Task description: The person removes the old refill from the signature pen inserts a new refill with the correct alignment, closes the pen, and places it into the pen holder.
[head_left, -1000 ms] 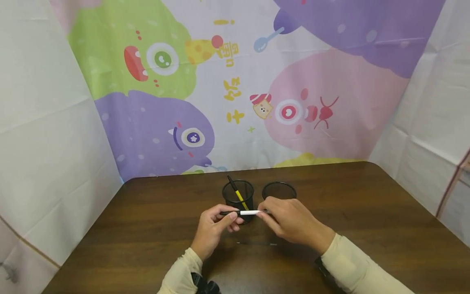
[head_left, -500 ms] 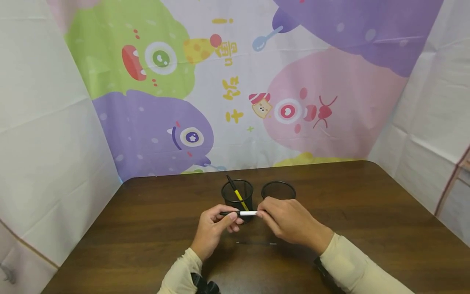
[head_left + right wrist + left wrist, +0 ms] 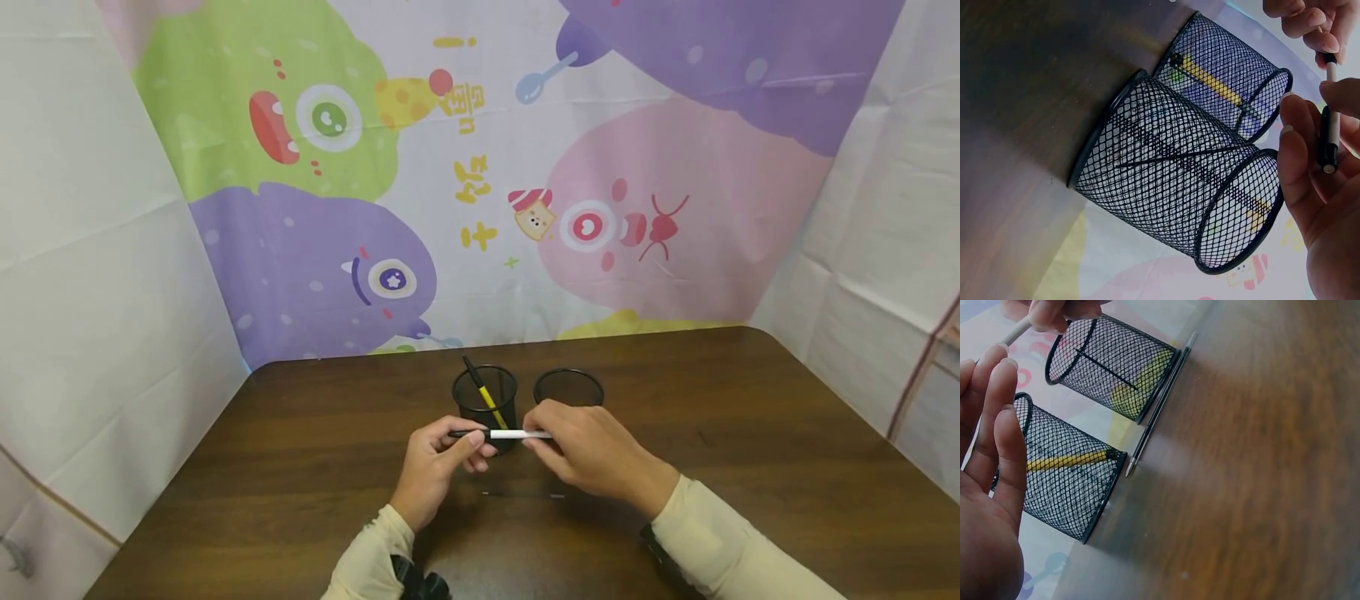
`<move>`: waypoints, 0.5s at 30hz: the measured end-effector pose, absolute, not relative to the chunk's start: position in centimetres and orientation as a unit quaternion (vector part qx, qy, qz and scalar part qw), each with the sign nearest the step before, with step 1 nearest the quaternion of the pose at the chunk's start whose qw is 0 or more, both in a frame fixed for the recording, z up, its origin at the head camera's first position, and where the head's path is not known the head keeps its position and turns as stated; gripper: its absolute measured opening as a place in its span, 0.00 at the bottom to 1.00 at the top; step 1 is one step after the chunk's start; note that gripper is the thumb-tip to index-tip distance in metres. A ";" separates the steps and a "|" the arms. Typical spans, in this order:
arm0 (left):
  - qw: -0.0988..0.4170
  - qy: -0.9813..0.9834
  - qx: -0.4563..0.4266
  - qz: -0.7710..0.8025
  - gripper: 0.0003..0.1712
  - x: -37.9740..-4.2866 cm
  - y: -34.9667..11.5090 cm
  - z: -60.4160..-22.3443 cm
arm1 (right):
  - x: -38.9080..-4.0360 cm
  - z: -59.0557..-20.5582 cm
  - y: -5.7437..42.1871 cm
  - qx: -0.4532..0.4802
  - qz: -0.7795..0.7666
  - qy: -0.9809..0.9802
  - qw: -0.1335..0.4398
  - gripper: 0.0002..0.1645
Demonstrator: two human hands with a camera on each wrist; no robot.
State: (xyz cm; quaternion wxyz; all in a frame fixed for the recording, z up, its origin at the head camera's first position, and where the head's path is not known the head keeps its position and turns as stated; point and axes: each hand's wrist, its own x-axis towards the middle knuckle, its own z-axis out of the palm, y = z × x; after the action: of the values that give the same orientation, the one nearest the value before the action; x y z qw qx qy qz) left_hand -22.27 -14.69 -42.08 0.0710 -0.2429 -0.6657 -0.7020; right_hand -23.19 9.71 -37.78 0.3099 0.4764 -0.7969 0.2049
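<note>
In the head view my left hand [image 3: 431, 471] pinches the black end of a white-and-black pen [image 3: 508, 434], thumb on top. My right hand [image 3: 603, 454] has its thumb and fingers at the pen's other end. That end, with a black clip [image 3: 1326, 137], shows between the right fingers in the right wrist view. The pen lies level in front of two black mesh pen holders. A thin dark pen refill [image 3: 1159, 409] with a metal tip rests on the table below the hands. In the left holder [image 3: 474, 418] leans a yellow-and-black pen [image 3: 489, 398].
The right mesh holder [image 3: 1166, 162] stands just beside the left one, partly behind my right hand in the head view. The brown wooden table [image 3: 300, 467] ends at a cartoon-printed cloth [image 3: 480, 275]. White cloth walls [image 3: 97, 250] stand on both sides.
The right fingers have parted slightly at the pen's end, so more of the white barrel shows between thumb and fingers. The left hand, holders and refill stay in place.
</note>
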 end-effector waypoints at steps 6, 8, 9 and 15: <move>0.068 -0.666 -0.242 -0.702 0.11 -22.2 -14.6 -42.1 | -23.2 -37.9 9.7 0.473 0.200 -0.799 0.312 0.10; 0.068 -0.666 -0.242 -0.702 0.11 -22.2 -14.6 -42.1 | -23.2 -37.9 9.7 0.474 0.198 -0.800 0.311 0.10; 0.068 -0.666 -0.244 -0.702 0.11 -22.2 -14.6 -42.1 | -23.2 -37.9 9.7 0.474 0.197 -0.800 0.310 0.10; 0.065 -0.663 -0.251 -0.702 0.11 -22.3 -14.6 -42.1 | -23.3 -37.9 9.8 0.474 0.195 -0.802 0.307 0.08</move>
State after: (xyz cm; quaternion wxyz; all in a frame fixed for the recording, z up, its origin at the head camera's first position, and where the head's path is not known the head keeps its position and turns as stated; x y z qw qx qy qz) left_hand -22.25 -14.63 -42.11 0.0655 -0.2511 -0.6632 -0.7020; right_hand -23.28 9.81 -37.94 0.3074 0.4740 -0.8017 0.1951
